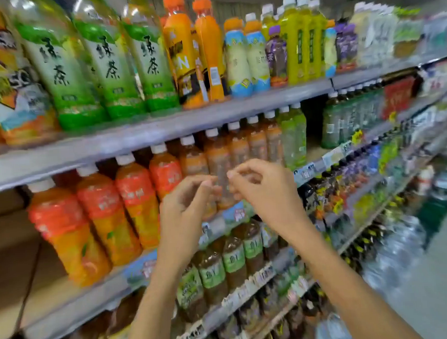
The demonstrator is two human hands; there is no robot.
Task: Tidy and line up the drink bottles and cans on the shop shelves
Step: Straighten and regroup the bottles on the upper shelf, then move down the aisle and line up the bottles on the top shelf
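The brown tea bottle (pixel 218 167) between the hands stands in the front row of the second shelf (pixel 162 131) from the top, at that shelf's front edge, white cap just under the shelf above. It looks full, so I judge it fairly heavy, with thin plastic walls that give under a squeeze and a slick film label; the firm hold would be low on the body or at the shoulder, not the cap. The left hand (pixel 185 205) and right hand (pixel 262 188) sit on either side of it, fingers half curled and thumbs forward, close to the label. Motion blur hides whether either one touches or grips it. To the left runs a line of orange-labelled bottles (pixel 138 200); to the right, pale green bottles (pixel 292 136). Above stand green tea bottles (pixel 108 66) and orange juice bottles (pixel 197 53).
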